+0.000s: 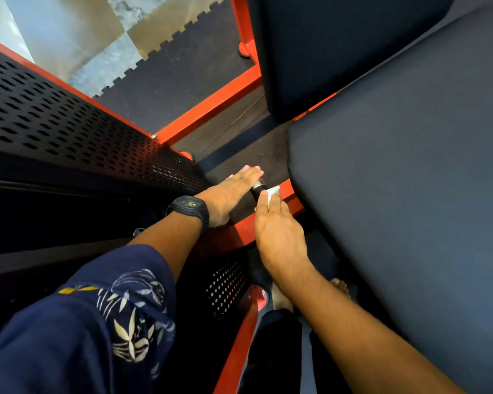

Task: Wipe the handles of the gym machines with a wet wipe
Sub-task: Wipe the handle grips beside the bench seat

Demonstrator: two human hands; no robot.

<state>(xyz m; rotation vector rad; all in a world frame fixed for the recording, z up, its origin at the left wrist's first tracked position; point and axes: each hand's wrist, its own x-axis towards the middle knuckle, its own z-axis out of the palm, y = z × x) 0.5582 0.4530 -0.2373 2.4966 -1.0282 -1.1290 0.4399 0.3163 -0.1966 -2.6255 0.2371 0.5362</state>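
Right grip pinches the wet wipe at its fingertips against the short black handle, whose long axis runs straight ahead of it. Left grip, flat and released, touches the handle's left side.

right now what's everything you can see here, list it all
handle: one, black grip with chrome end, low beside the pads, between the hands
wet wipe: one, white, on the handle
pads: two, dark, filling the right side
machine frame: red bars, centre and bottom
perforated panel: one, black, left
floor mat: dark, jigsaw edge, top centre
tiled floor: grey and beige, top left
watch: one, black, left wrist
sleeve: one, navy with pale leaf print, left arm
left hand: fingers straight, at the handle's end
right hand: holds the wet wipe against the handle
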